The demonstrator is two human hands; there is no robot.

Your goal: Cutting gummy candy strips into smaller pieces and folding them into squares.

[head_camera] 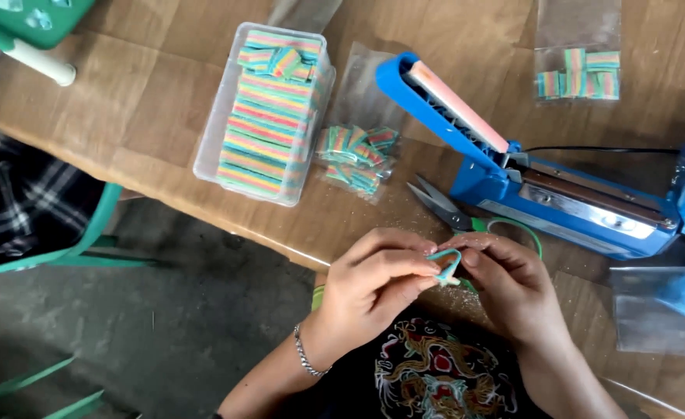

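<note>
We see a clear tub of rainbow candy strips at the left; beside it a small filled bag; our left hand and right hand meet at the table edge, fingertips pinched together on one candy strip; scissors lie just beyond; the blue heat sealer stands open at the right.

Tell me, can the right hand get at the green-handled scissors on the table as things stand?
Probably yes: the scissors lie bare just beyond the right hand, nothing between, though its fingers pinch a candy strip.
</note>
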